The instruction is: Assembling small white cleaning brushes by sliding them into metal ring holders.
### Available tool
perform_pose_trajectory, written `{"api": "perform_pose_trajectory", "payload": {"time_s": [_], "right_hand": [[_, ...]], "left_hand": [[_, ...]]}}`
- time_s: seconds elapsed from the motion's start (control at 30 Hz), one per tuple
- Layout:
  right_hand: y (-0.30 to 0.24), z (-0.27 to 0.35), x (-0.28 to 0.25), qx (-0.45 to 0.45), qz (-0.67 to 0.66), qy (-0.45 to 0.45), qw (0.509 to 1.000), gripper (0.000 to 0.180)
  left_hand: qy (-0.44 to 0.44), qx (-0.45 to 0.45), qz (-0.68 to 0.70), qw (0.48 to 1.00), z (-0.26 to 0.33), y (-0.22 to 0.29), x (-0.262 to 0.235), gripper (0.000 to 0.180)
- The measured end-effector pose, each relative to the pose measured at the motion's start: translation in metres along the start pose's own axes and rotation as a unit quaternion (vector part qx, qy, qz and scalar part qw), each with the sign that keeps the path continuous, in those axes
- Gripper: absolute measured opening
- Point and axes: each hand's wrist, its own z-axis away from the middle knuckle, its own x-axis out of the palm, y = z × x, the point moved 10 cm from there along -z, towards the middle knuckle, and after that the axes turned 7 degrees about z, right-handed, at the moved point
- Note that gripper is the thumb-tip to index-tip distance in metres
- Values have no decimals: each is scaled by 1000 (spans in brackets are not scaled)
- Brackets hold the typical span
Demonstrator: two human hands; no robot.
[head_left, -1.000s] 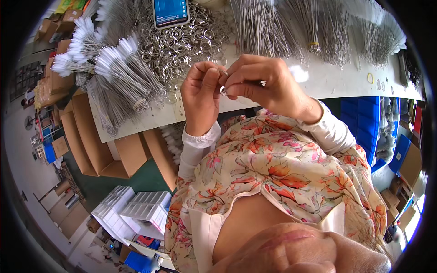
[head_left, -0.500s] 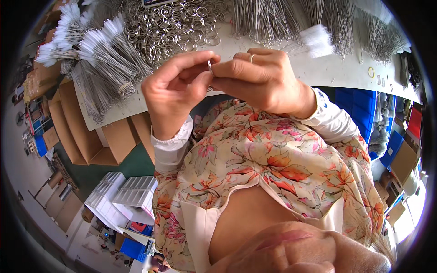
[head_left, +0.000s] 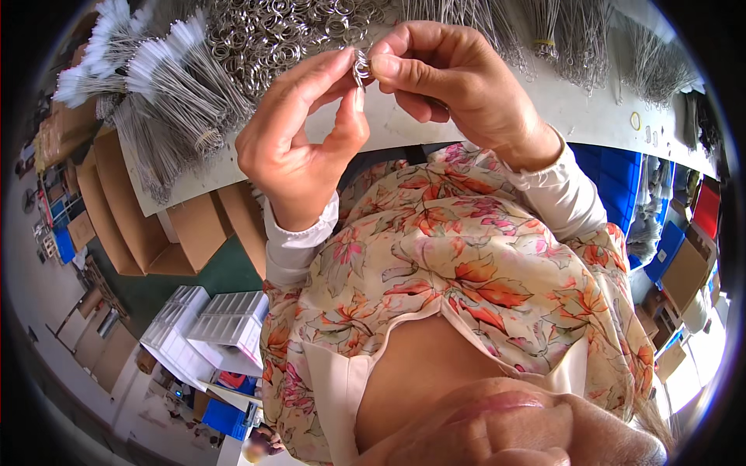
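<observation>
My left hand [head_left: 295,144] is raised above the table's near edge, its thumb and fingertips pinching some small shiny metal rings [head_left: 360,70]. From the other side, the thumb and index finger of my right hand [head_left: 466,81] close on the same rings. How many rings there are, and whether anything is threaded on them, is too small to tell. Just beyond my left hand lies a heap of loose metal split rings [head_left: 268,39]. Thin wire-handled brushes with white bristles [head_left: 175,66] are stacked to its left.
More bundles of wire stems [head_left: 575,46] lie along the far right of the white table [head_left: 388,136]. A yellow rubber band [head_left: 635,120] rests near its right end. Open cardboard boxes [head_left: 148,225] stand below at left, beside white plastic racks [head_left: 225,322]. A blue bin [head_left: 610,182] is at right.
Both hands have risen farther from my body, and my right hand has turned, showing its thumb at the rings. The white-bristled brushes seen beyond my right hand no longer show.
</observation>
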Motion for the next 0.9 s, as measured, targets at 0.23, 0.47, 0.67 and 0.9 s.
{"api": "perform_pose_trajectory", "payload": {"time_s": [0.23, 0.47, 0.67, 0.9], "right_hand": [[0, -3, 3, -8, 36, -11, 999, 20], [-29, -1, 1, -79, 204, 0, 976, 17], [1, -1, 4, 14, 70, -67, 995, 21], [11, 2, 5, 40, 6, -55, 998, 21]], "left_hand": [[-26, -17, 5, 1000, -1, -6, 2, 31], [3, -48, 60, 997, 7, -13, -3, 31], [-9, 22, 5, 1000, 7, -1, 2, 28], [4, 56, -26, 998, 14, 4, 4, 27]]}}
